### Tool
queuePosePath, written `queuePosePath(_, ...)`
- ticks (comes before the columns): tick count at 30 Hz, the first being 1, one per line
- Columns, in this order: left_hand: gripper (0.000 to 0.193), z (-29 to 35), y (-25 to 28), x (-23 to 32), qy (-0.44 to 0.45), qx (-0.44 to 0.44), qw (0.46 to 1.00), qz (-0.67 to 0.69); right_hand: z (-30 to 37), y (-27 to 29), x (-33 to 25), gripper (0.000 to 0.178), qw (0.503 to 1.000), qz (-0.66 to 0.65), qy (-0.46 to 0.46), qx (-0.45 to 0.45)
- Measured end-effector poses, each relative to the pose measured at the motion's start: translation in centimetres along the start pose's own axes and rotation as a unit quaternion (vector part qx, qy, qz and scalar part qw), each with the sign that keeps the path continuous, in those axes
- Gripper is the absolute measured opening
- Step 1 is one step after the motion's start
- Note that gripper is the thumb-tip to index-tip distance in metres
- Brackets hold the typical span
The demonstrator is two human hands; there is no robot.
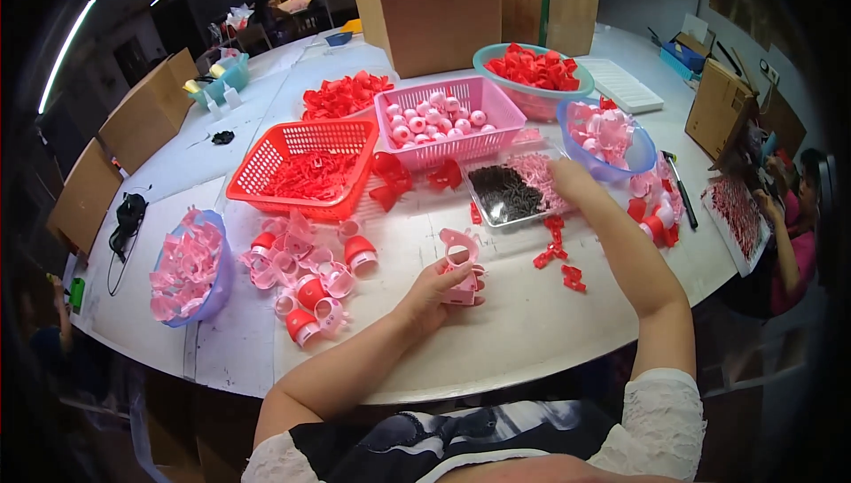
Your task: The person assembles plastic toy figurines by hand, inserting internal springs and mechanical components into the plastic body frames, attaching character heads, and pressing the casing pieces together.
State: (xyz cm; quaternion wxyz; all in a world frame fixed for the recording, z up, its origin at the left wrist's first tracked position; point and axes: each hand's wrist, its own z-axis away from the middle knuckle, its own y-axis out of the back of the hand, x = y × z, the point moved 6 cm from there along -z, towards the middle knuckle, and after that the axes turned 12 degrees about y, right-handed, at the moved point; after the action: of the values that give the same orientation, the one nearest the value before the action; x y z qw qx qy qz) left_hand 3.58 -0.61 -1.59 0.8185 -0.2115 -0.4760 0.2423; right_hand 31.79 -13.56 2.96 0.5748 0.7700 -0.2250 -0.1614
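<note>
My left hand (429, 295) is closed around a pink plastic part (461, 281) with a ring at its top, held above the near middle of the table. My right hand (572, 183) reaches into a transparent tray (512, 221), at the side with small pink pieces (534, 173); its fingertips are hidden. Small black pieces (503, 195) fill the tray's other side. Several red plastic pieces (551, 248) lie just in front of the tray. To the left of my left hand is a pile of pink ring parts (298, 248), some joined to red-and-white rounded pieces (359, 253).
A red basket (342, 209), a pink basket (496, 139) of pink balls, and a teal basin (532, 104) stand beyond. Purple bowls (220, 281) (640, 157) sit at both sides. Cardboard boxes (434, 13) rise behind. A black-handled tool (681, 190) lies right; another person (793, 244) works there.
</note>
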Motion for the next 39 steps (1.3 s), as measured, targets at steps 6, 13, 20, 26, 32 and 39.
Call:
queuePosePath(6,0.048,0.7,-0.6,0.1,0.016,-0.080,0.997,0.012,-0.4,-1.4,0.5,0.017,0.990,0.042,-0.089,-0.105)
queuePosePath(13,0.054,0.0,-0.3,-0.4,0.019,-0.010,1.000,-0.020,1.8,0.0,1.9,0.015,0.996,0.008,-0.091,0.013)
queuePosePath(20,0.058,0.1,0.1,0.2,-0.001,0.006,0.998,-0.070,2.0,3.6,-0.5,0.020,0.994,-0.058,-0.053,0.070)
queuePosePath(26,0.056,0.2,-0.5,0.3,0.008,0.006,0.996,-0.087,1.8,1.2,0.7,0.019,0.986,-0.151,0.018,0.065)
queuePosePath(32,0.056,0.1,0.0,0.1,-0.016,0.014,0.994,-0.111,-0.5,-1.9,1.7,0.020,0.996,-0.071,-0.046,-0.042)
queuePosePath(39,0.059,0.5,0.1,0.6,-0.024,0.034,0.992,-0.119,0.4,0.5,1.2,0.018,0.996,-0.072,-0.047,-0.022)
